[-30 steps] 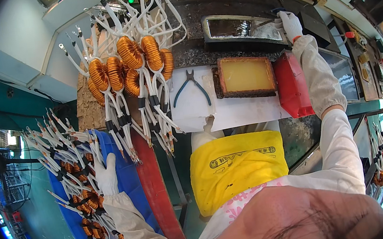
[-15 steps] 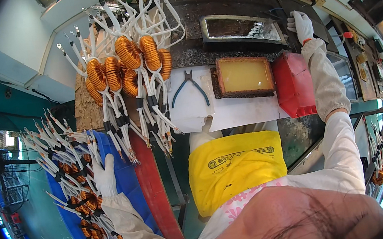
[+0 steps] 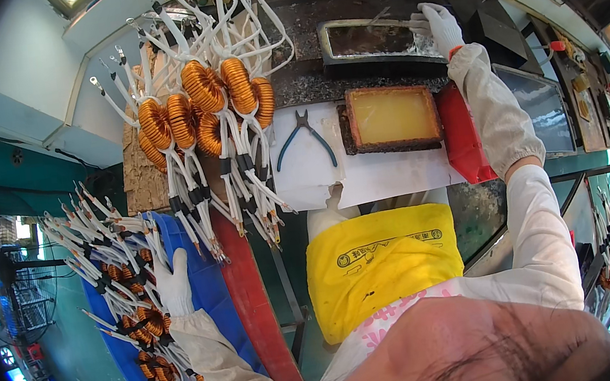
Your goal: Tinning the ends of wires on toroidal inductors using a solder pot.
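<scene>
**Copper orange, white, yellow and red**

White knit gloves on the left hand [image 3: 173, 283] and right hand [image 3: 440, 24], above pale cream sleeves. Copper-orange windings on the toroidal coils [image 3: 205, 99], with white leads tipped black. More of the same orange-and-white coils [image 3: 129, 306] over a blue bin [image 3: 215, 295] edged by a red strip [image 3: 256, 305]. Teal-handled pliers [image 3: 304, 138] on white paper [image 3: 380, 174]. Amber-yellow block in a brown, rusty-looking tray [image 3: 390, 117]. Red box [image 3: 462, 140] beside it. Grey, perhaps silvery, contents in the dark solder pot [image 3: 370, 41]. Bright yellow apron [image 3: 382, 261] with a dark printed band; pink-patterned white cloth below.
</scene>
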`<state>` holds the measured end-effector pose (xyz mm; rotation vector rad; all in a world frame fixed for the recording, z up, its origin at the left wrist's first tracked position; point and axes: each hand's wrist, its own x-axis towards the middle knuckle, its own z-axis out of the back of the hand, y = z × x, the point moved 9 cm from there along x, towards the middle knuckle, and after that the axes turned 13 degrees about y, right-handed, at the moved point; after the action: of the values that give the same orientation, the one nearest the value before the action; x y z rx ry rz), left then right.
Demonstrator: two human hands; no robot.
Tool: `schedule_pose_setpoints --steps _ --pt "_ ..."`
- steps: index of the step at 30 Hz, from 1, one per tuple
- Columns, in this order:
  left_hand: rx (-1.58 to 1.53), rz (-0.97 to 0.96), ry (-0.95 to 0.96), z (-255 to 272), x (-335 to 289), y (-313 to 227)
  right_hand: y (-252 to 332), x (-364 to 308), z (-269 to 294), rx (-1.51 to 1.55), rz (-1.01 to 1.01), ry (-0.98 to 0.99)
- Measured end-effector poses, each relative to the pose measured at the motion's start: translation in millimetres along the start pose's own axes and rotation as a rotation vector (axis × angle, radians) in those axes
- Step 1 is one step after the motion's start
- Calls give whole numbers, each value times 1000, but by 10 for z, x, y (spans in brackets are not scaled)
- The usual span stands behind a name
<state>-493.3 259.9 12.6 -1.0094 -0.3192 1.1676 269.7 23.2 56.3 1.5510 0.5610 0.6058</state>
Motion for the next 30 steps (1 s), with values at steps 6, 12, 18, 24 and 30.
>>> schedule_pose_setpoints --steps 6,12,18,24,30 --pt "9 8 8 4 8 29 87 -147 641 -211 43 -111" --pt "39 -5 -7 14 -9 -52 163 -261 1028 -61 45 -251" --pt "45 4 -18 41 30 56 73 -101 147 103 60 -41" --pt "29 54 -7 5 -29 2 -82 46 -521 116 11 57" --pt "-41 -15 33 -27 29 8 -224 75 197 78 -12 38"
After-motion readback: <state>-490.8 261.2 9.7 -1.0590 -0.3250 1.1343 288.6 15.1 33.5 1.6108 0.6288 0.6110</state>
